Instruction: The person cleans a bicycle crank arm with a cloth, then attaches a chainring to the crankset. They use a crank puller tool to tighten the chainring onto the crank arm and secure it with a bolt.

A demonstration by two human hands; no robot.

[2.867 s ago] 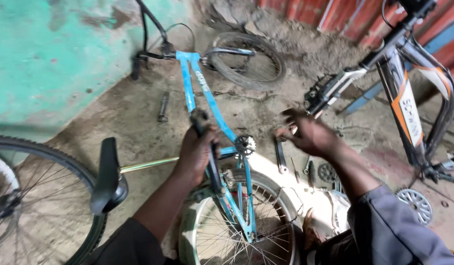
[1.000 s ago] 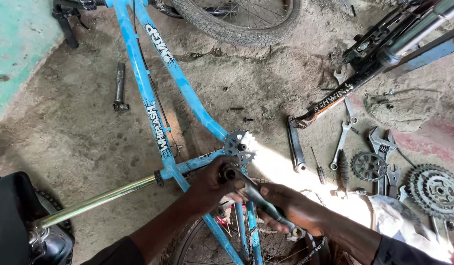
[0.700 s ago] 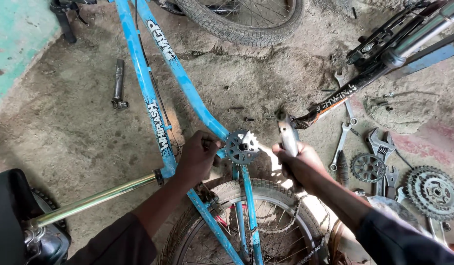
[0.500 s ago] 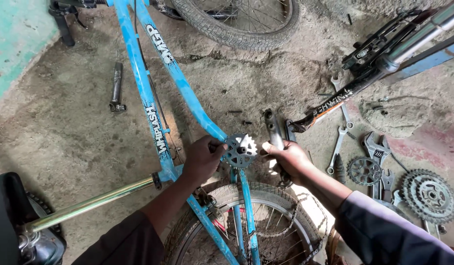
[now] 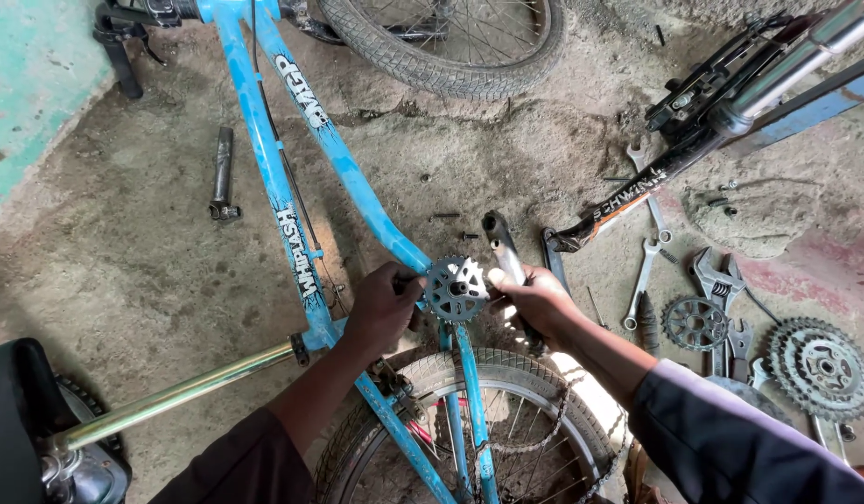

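Blue bicycle frame (image 5: pixel 264 159): left hand (image 5: pixel 383 313) steadies one chainring (image 5: pixel 455 288); right hand (image 5: pixel 534 297) grips one crank arm (image 5: pixel 503 246). Two loose sprockets (image 5: pixel 696 323), several spanners (image 5: pixel 643 275) lie on dusty concrete floor (image 5: pixel 124 271).

Soft daylight, sunlit patch lower right, sharp focus

Bicycle frame (image 5: pixel 264 159) bright blue, white lettering; chainring (image 5: pixel 455 288) grey; seat post (image 5: pixel 170 397) pale gold.

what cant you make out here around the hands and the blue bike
- Head view: the bottom bracket behind the chainring is hidden by it and by the left hand.
- Right hand: its palm covers the lower end of the crank arm, so the grip is unclear.
- Rear wheel and seat: cut off by the frame edges.
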